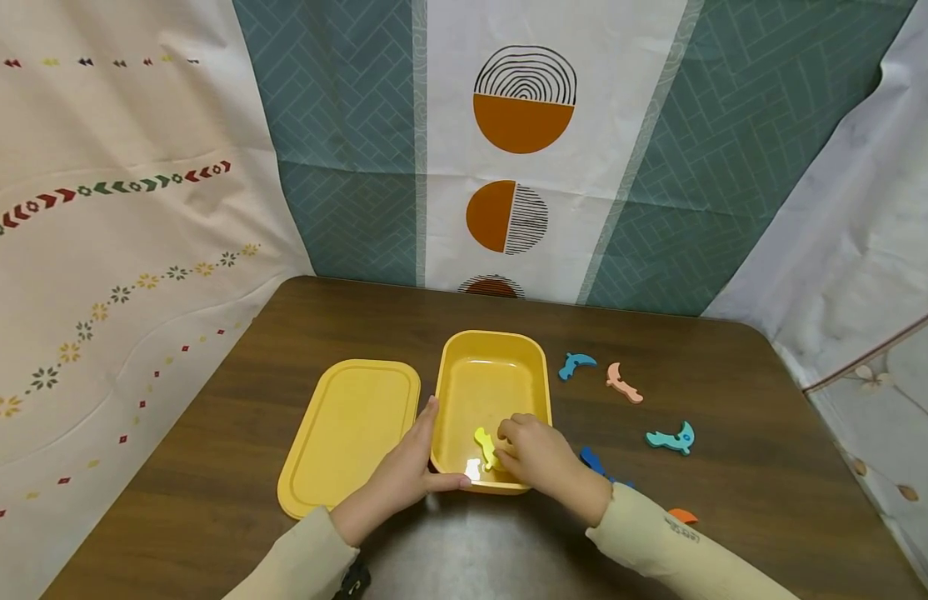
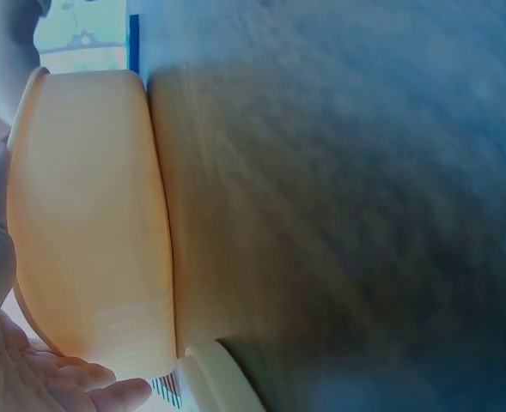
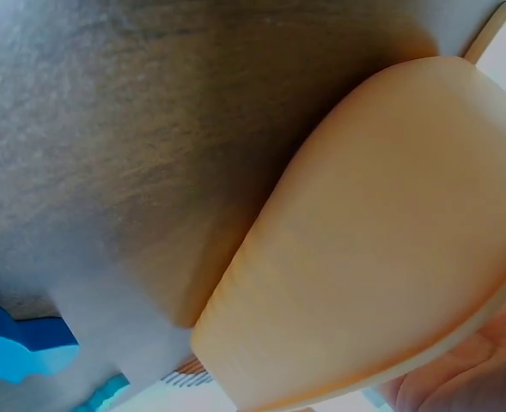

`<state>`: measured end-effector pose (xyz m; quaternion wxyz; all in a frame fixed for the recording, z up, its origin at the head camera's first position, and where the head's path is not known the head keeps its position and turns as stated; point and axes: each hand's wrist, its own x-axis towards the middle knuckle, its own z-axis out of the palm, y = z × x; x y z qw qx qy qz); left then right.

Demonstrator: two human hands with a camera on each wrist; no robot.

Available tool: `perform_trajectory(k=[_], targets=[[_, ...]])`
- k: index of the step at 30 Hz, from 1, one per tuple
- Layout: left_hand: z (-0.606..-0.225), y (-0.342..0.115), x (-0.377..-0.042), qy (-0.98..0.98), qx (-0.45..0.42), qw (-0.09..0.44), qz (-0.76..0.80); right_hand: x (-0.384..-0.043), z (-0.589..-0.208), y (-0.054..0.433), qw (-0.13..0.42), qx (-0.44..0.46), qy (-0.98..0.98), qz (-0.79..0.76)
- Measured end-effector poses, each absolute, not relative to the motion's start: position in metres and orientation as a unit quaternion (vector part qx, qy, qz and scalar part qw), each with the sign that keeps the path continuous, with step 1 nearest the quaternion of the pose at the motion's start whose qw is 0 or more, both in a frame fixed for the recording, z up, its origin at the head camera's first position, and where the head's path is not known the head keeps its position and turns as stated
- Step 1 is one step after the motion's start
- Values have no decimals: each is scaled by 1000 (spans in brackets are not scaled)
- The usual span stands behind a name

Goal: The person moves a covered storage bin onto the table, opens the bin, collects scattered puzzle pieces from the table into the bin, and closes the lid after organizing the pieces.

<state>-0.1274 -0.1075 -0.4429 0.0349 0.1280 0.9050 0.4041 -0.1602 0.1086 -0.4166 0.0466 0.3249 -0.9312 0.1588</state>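
A yellow lidless box [image 1: 545, 375] stands on the table. My left hand [image 1: 404, 467] holds its near left corner, fingers along the left wall and thumb across the front rim. The left wrist view shows that thumb at the rim and the fingers [image 2: 76, 375] beside the outer wall. Inside the box, near the front, is a small bright yellow bird-shaped piece [image 1: 483, 443]. My right hand [image 1: 541, 454] reaches in over the right wall, fingers bent and thumb apart from them, fingertips right beside the piece. In the right wrist view the box's outer wall [image 3: 381, 223] covers the fingertips.
A yellow lid [image 1: 351, 433] lies flat left of the box. To the right are blue [image 1: 575, 365], pink [image 1: 624, 384] and teal [image 1: 670, 439] pieces. A dark blue piece [image 1: 593, 460] and an orange one [image 1: 683, 516] are partly hidden by my right arm. Curtains stand behind the table.
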Motion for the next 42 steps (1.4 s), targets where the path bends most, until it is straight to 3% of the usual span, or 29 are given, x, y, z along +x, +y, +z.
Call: perform_trajectory(k=[14,24,42], targets=[[-444,-107,-128,906,124,36,403,-150,-406,123,107,302,-928,189],[-446,-107,-127,904,126,38,406,-142,-396,130,87,274,-937,198],[-443,-108,-127,904,121,41,407,-139,-394,151,135,246,-940,192]])
